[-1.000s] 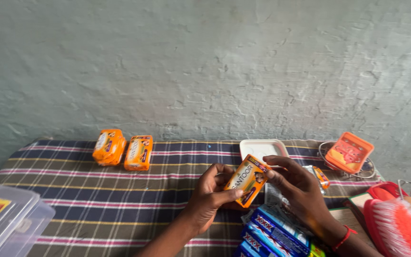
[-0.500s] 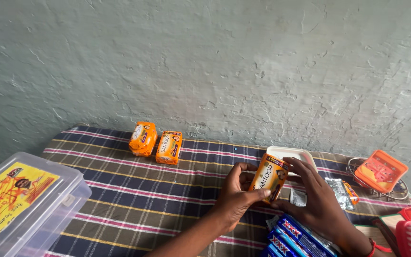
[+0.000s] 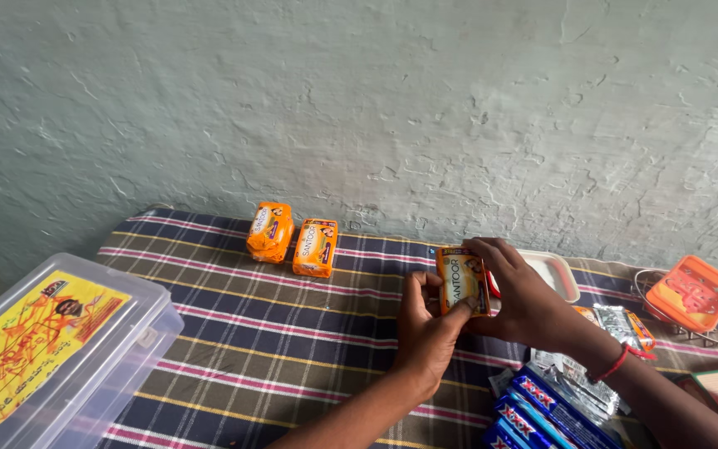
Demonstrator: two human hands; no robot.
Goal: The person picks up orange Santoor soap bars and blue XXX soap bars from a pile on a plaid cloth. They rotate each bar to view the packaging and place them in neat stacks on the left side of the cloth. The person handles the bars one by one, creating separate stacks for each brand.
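Observation:
Both my hands hold one orange soap packet [image 3: 462, 280] upright above the striped cloth [image 3: 234, 333]. My left hand [image 3: 425, 326] pinches its lower edge from below. My right hand [image 3: 521, 295] covers its right side and top corner. Two more orange soap packets [image 3: 271, 231] [image 3: 315, 247] lie side by side at the far edge of the cloth, near the wall. A white soap dish [image 3: 552, 274] sits just behind my right hand.
A clear plastic box with a yellow picture label [image 3: 43, 349] stands at the left front. Blue wrapped bars [image 3: 542, 411] lie at the bottom right, with torn silver and orange wrappers [image 3: 621, 324] beside them. An orange soap case [image 3: 693, 291] rests in a wire holder far right.
The packet has been turned upright and carried a little up and away from me, with both hands still on it. The camera has shifted, showing more of the plastic box.

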